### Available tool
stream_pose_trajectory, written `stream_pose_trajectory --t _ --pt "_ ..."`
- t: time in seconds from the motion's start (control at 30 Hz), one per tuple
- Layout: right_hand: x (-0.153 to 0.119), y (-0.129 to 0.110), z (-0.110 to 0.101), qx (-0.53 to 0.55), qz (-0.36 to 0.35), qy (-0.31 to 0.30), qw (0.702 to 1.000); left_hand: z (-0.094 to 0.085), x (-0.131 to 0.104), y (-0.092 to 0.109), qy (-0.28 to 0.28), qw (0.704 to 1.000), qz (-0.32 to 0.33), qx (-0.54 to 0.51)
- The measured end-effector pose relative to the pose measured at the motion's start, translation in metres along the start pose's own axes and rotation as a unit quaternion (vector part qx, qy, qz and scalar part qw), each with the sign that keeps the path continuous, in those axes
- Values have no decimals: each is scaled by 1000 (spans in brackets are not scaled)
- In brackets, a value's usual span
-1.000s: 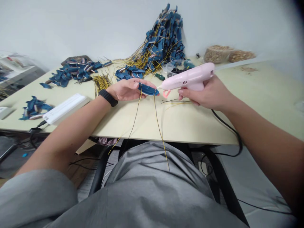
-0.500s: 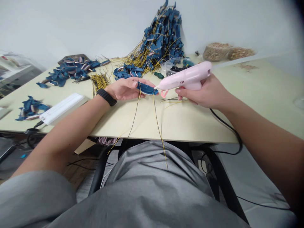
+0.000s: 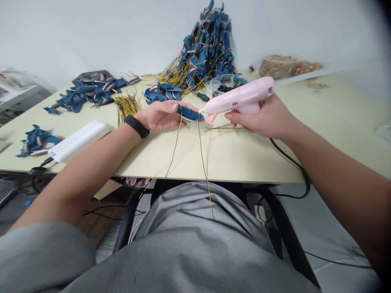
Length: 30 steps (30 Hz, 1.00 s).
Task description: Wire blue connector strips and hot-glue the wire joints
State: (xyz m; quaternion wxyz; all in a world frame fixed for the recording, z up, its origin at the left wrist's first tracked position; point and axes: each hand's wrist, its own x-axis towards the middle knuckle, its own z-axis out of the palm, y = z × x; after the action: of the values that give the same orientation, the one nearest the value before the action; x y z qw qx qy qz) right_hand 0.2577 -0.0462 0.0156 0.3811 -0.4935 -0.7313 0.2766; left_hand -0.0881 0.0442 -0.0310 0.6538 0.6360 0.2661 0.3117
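Your left hand (image 3: 160,114) grips the blue piece (image 3: 190,115) above the near part of the table (image 3: 250,162), thumb on the near side; the fingers behind it are partly hidden. Two yellow-and-black wires (image 3: 209,191) hang from the piece past the table edge. Your right hand (image 3: 270,120) is wrapped around the pink glue gun (image 3: 241,97), its nozzle at the piece's right end; whether the tip touches cannot be determined. Dark marks on the gun's side are too small to read, and your hand covers its grip. Surface detail on the white power strip (image 3: 80,140) is illegible. The gun partly hides the clear tub (image 3: 215,84). The blue heap (image 3: 207,49) is too tangled to count.
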Motion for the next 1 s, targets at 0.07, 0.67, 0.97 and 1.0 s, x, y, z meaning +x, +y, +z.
stream_pose_trajectory --t 0.07,0.67,0.97,1.0 --pt "1 1 1 1 -3 3 1000 1 0 0 -4 1000 -4 0" --pt "2 6 0 -26 -5 17 1000 6 -1 -1 18 1000 7 -8" --pt "3 6 1 -25 -2 32 999 0 3 -6 32 999 1 -12" --pt "3 6 1 -25 -2 31 999 1 3 -6 35 999 -2 -13"
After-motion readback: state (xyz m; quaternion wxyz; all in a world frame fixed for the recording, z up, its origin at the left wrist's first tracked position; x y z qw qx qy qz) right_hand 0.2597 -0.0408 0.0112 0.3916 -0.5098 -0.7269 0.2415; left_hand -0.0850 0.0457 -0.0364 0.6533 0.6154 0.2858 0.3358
